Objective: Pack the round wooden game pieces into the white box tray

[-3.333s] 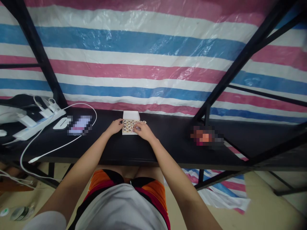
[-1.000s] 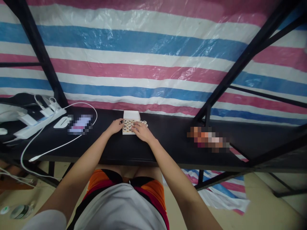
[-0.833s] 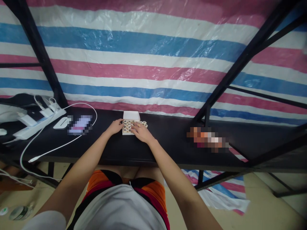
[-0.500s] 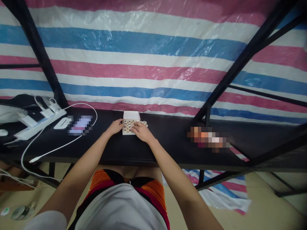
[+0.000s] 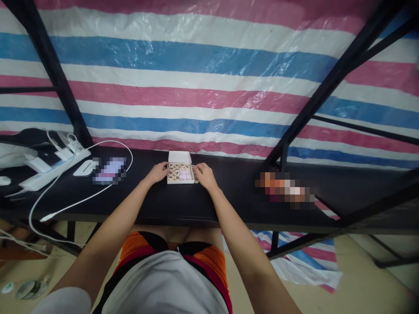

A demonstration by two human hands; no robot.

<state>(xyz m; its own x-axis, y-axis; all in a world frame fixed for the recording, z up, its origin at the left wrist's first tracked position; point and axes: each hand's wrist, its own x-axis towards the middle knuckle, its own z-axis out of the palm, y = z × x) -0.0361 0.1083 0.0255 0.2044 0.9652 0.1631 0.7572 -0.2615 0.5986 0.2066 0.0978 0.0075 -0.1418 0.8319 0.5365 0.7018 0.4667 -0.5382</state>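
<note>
A small pale box [image 5: 180,174] lies on the black table [image 5: 163,198], partly filled with small tiles marked in black; its right part shows a pink grid. Its white lid [image 5: 180,157] lies just behind. My left hand [image 5: 158,172] rests against the box's left edge, fingers curled on it. My right hand [image 5: 203,175] is at the box's right side, fingers bent over a few loose tiles [image 5: 195,173] on the table; what they hold I cannot make out.
At the table's left lie a white power strip [image 5: 54,168] with plugs and cables, a white mouse [image 5: 84,168] and a blurred flat item [image 5: 110,170]. Another blurred object [image 5: 284,190] lies to the right. Black frame bars [image 5: 330,78] cross before a striped tarpaulin.
My right hand has moved off the top of the box to its right side, which uncovers the box's pink-gridded right part. My left hand has stayed at the left edge.
</note>
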